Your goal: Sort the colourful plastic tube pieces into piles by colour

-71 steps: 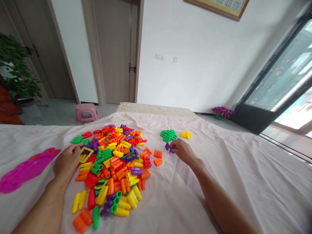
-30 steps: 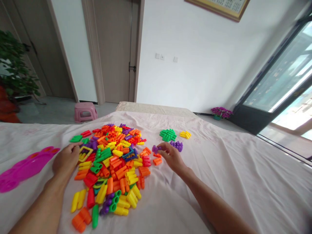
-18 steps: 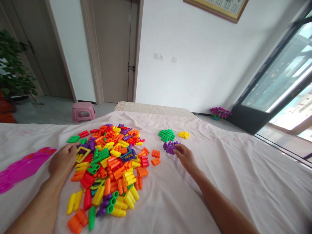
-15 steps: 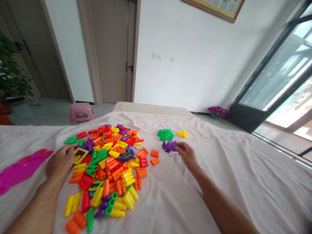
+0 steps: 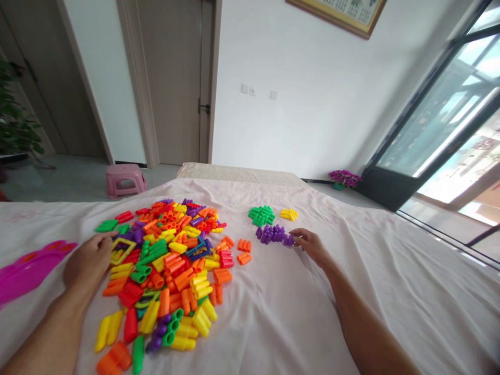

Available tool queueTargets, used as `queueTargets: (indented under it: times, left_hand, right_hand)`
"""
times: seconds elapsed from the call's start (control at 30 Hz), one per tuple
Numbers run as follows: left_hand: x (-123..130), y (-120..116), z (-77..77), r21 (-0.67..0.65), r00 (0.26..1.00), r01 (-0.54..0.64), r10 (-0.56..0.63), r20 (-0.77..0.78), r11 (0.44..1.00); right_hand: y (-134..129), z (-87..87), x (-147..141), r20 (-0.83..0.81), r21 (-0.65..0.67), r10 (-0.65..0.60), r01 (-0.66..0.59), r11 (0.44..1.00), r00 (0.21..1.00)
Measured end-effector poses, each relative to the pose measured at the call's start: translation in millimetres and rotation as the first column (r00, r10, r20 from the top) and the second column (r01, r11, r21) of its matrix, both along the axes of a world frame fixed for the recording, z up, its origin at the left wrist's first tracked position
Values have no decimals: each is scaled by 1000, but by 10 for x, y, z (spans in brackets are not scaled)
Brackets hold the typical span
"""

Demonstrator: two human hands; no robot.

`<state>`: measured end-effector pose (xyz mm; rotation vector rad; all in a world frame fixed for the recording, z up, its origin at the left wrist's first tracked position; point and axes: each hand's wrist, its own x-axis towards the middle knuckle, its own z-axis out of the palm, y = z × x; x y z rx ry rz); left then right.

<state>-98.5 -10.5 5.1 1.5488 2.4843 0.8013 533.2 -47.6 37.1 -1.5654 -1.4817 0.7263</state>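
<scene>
A row of purple plastic building blocks (image 5: 272, 234) lies on the cloth to the right. My right hand (image 5: 312, 246) is at the row's right end, thumb and index finger closed on a purple block (image 5: 288, 239). My left hand (image 5: 88, 259) rests against the left edge of a big mixed heap of coloured blocks (image 5: 172, 260). Its index finger is stretched out close to a yellow square frame piece (image 5: 122, 251); the other fingers are partly hidden. Just beyond the purple row sit a green cluster (image 5: 261, 215) and a small yellow group (image 5: 289, 214).
Two orange blocks (image 5: 244, 251) lie between the heap and the purple row. A magenta plastic tray (image 5: 31, 271) is at the left edge. The pale cloth (image 5: 281, 312) is wrinkled. Behind stand a pink stool (image 5: 125, 179) and a flower pot (image 5: 344, 179).
My right hand has moved a little to the right, and the purple row shows more fully, with a block at its right end. The left hand stays by the heap. The view has shifted slightly.
</scene>
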Motion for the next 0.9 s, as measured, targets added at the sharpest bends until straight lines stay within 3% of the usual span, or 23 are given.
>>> queueTargets:
  times: [0.2, 0.33, 0.43, 0.53, 0.7, 0.8, 0.9]
  left_hand:
    - [37, -18, 46, -52, 998, -36, 38, 40, 998]
    - [64, -34, 80, -62, 997, -38, 43, 68, 997]
    - [70, -42, 87, -63, 997, -45, 49, 65, 997]
    - [58, -44, 70, -42, 998, -34, 36, 59, 999]
    - [23, -20, 11, -8, 998, -24, 24, 63, 1000]
    - [28, -19, 5, 1, 997, -35, 35, 64, 999]
    - [66, -44, 43, 8, 998, -20, 19, 63, 1000]
  right_hand:
    - [17, -72, -75, -43, -15, -51, 50, 999, 998]
    - [-54, -65, -6, -70, -67, 3, -8, 998, 998]
    - [-52, -86, -15, -9, -70, -22, 21, 997, 1000]
    - [11, -152, -82, 83, 7, -87, 87, 996, 993]
    - [78, -234, -154, 34, 80, -72, 69, 994, 997]
    - [44, -192, -158, 107, 102, -112, 101, 990, 988]
    - [-21, -76, -264, 251, 270, -229, 159, 950, 940]
